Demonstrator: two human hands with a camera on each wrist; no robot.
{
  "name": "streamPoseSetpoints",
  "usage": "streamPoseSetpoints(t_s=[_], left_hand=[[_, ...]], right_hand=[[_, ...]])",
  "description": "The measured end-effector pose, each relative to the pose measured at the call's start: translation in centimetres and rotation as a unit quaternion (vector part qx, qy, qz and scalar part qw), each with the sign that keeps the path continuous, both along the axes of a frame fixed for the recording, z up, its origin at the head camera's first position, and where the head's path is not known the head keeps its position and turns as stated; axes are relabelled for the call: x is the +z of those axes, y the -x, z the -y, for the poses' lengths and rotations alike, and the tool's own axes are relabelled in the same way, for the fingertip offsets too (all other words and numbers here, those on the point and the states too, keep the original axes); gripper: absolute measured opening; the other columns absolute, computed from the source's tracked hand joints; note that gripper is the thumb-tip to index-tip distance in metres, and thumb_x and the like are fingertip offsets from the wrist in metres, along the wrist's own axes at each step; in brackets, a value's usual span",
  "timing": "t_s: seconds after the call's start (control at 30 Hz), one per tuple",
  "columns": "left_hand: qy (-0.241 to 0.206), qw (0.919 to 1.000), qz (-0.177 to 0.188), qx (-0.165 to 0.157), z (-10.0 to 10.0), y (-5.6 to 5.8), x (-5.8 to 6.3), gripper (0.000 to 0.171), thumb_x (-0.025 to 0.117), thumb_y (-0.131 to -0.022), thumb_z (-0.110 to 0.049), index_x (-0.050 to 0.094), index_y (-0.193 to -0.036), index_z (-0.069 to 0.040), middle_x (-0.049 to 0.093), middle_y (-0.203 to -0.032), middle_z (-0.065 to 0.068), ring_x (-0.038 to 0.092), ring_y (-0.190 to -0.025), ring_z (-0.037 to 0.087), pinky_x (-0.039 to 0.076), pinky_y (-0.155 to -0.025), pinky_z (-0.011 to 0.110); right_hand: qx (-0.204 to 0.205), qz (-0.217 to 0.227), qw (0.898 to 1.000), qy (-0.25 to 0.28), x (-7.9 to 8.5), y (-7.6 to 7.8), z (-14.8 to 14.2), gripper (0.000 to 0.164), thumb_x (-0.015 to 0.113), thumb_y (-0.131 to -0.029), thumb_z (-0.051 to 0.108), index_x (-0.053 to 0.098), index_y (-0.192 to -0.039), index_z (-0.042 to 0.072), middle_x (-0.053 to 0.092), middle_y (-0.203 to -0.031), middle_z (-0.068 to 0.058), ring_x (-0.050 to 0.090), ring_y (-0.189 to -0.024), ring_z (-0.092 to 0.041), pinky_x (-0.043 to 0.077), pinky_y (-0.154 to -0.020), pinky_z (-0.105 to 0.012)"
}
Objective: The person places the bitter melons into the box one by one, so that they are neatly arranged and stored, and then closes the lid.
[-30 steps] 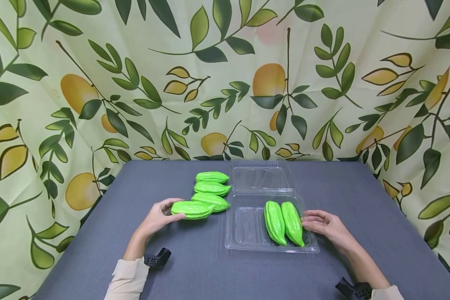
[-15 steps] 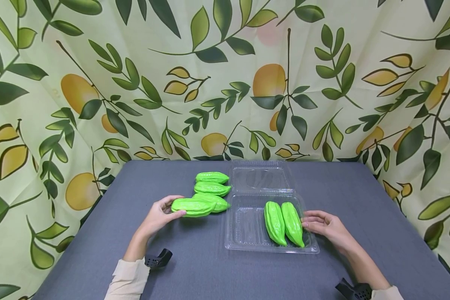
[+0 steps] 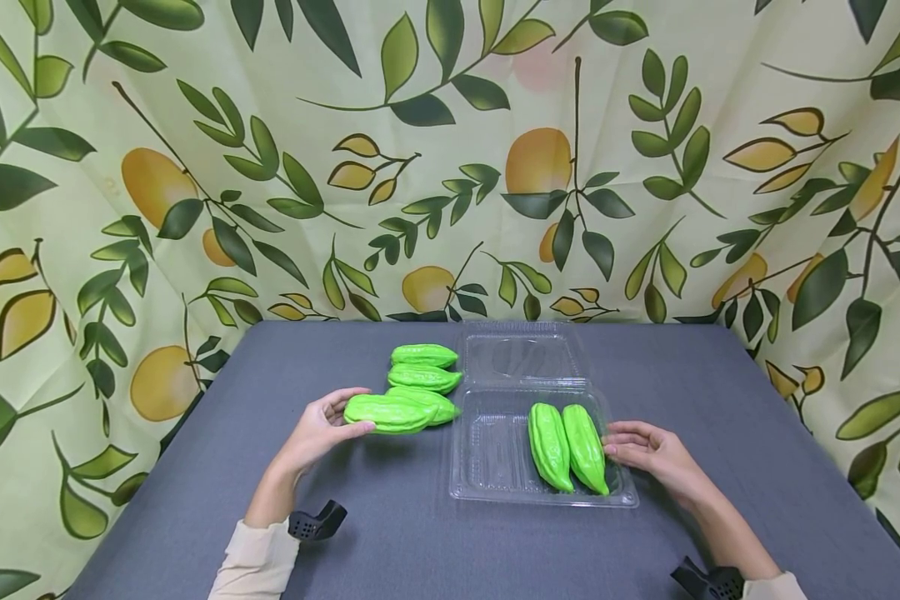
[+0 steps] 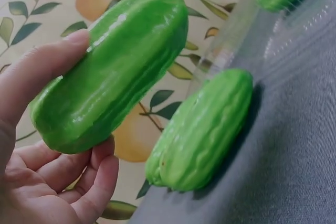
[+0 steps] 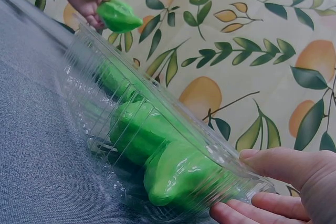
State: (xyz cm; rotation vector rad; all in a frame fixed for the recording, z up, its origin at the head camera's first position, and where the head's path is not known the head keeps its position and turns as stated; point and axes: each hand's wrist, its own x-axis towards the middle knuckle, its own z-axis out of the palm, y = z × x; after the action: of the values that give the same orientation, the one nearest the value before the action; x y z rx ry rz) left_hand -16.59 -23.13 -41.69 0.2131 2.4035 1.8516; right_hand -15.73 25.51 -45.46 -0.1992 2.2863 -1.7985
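My left hand (image 3: 321, 429) holds a bright green bitter melon (image 3: 386, 413) by its left end, thumb on the near side and fingers behind. It hovers over the table, partly covering another bitter melon (image 3: 444, 407). In the left wrist view the held bitter melon (image 4: 113, 72) fills the space between thumb and fingers. Right of it lies a clear plastic container (image 3: 487, 492) with its lid folded back. Two bitter melons (image 3: 549, 446) sit side by side in its right half. At the container's right wall my right hand (image 3: 660, 454) pinches the rim, thumb at the edge and fingers outside.
Behind the held one, two more bitter melons (image 3: 424, 377) lie in a column left of the container. The see-through lid (image 3: 525, 354) rests flat toward the back of the grey table (image 3: 390, 542). A leaf-and-fruit printed cloth (image 3: 450, 167) hangs behind.
My left hand has risen slightly with the bitter melon, which overlaps more of the one behind it. My right hand and the container have stayed in place.
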Motion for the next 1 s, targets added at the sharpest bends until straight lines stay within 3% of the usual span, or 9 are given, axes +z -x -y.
streamPoseSetpoints(t_s=[0.27, 0.5, 1.0], left_hand=[[-0.053, 0.9983, 0.016, -0.020, -0.4, -0.1, 0.1, 0.066, 0.075, -0.076, 0.001, 0.044, -0.132, 0.016, 0.064, -0.101, -0.017, 0.063, -0.088, -0.001, 0.053, -0.079, 0.013], [-0.081, 0.9956, 0.038, -0.029, -1.2, -0.3, 0.1, 0.065, 0.073, -0.078, 0.002, 0.041, -0.133, 0.017, 0.064, -0.096, -0.016, 0.062, -0.086, 0.000, 0.054, -0.077, 0.014], [-0.115, 0.9918, 0.038, -0.042, -2.7, -0.3, 0.1, 0.065, 0.068, -0.084, -0.002, 0.037, -0.137, 0.016, 0.068, -0.097, -0.019, 0.064, -0.090, -0.003, 0.053, -0.081, 0.014]], right_hand=[[0.000, -0.004, 1.000, 0.002, 0.0, 0.0, 0.0, 0.054, 0.061, -0.092, 0.008, 0.039, -0.131, -0.022, 0.068, -0.092, 0.023, 0.067, -0.087, 0.006, 0.056, -0.076, -0.014], [0.005, -0.017, 1.000, 0.008, -0.2, 0.0, 0.0, 0.051, 0.061, -0.092, 0.006, 0.040, -0.128, -0.023, 0.069, -0.093, 0.023, 0.067, -0.087, 0.005, 0.057, -0.076, -0.014], [-0.005, -0.039, 0.999, -0.005, 0.0, 0.0, -0.1, 0.054, 0.064, -0.091, 0.009, 0.040, -0.131, -0.019, 0.069, -0.093, 0.024, 0.068, -0.086, 0.005, 0.055, -0.076, -0.013]])
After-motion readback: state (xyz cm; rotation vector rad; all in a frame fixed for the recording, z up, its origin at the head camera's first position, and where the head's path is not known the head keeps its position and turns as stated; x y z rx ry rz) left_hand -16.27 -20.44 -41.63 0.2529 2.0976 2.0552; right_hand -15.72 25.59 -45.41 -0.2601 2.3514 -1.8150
